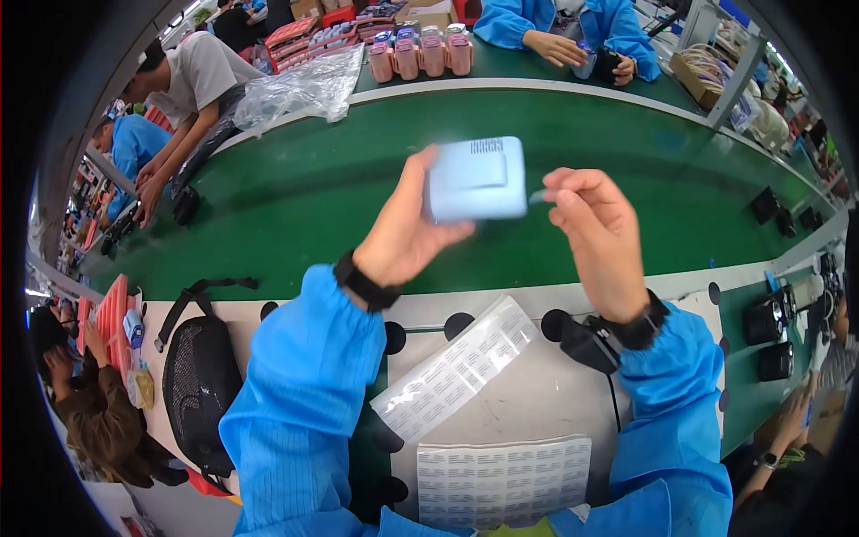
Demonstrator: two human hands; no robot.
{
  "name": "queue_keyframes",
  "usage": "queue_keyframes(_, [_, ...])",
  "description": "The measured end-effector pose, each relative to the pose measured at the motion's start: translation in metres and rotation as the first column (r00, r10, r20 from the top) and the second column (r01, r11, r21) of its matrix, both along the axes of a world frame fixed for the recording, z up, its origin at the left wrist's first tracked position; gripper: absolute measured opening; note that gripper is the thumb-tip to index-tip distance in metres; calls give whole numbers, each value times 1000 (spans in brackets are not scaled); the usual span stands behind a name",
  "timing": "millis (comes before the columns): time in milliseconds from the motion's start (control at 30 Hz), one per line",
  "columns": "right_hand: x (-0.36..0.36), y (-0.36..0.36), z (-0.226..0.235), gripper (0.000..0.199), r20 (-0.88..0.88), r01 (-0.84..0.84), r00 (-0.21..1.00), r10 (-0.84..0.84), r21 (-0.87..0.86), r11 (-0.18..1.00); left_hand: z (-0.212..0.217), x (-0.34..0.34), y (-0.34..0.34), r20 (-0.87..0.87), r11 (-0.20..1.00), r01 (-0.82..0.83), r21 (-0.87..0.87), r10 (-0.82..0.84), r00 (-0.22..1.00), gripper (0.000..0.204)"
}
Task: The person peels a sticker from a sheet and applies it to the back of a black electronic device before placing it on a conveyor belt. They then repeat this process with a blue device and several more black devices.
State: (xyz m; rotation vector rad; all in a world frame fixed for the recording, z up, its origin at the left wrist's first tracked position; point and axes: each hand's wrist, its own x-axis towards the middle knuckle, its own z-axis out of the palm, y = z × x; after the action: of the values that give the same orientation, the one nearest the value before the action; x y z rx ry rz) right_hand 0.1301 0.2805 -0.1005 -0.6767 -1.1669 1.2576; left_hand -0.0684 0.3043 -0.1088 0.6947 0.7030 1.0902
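A light-blue box-shaped device [474, 199] with rounded corners and a row of dark vent slots is held up above the green belt, slightly blurred. My left hand [407, 219] grips it from its left side, thumb along the lower edge. Just to its right, my right hand [595, 224] has thumb and forefinger pinched together. From those fingertips a thin, pale-blue piece [539, 196] reaches to the device's right side; blur hides its exact kind. Below my hands, a sheet of printed labels [456, 367] lies slantwise, and another label sheet [504, 479] lies closer to me.
The green belt [304, 224] runs across in front. Several pink-and-blue devices [420, 55] stand beyond it, near a clear plastic bag [304, 85]. A co-worker in blue [573, 45] handles parts opposite. A black mesh bag [204, 385] lies left, black devices [774, 327] right.
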Motion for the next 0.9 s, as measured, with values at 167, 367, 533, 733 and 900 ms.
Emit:
queue_keyframes(167, [6, -46, 42, 6, 146, -136, 981, 129, 34, 990, 39, 13, -64, -92, 991, 99, 85, -92, 992, 42])
queue_keyframes(367, [8, -65, 52, 12, 268, -109, 959, 96, 34, 993, 50, 27, -92, -115, 963, -31, 266, 64, 991, 43])
queue_keyframes(533, [6, -63, 46, 12, 274, -59, 961, 26, 111, 992, 42, 32, -94, -100, 947, -53, 317, 88, 991, 60])
queue_keyframes(733, [4, -59, 36, 11, 321, -16, 946, -51, 202, 979, 36, 34, -88, -192, 924, -76, 375, 157, 969, 73])
queue_keyframes(900, [4, -61, 40, 12, 403, -23, 913, -65, 209, 978, 34, 33, -86, -235, 910, -83, 406, 192, 953, 72])
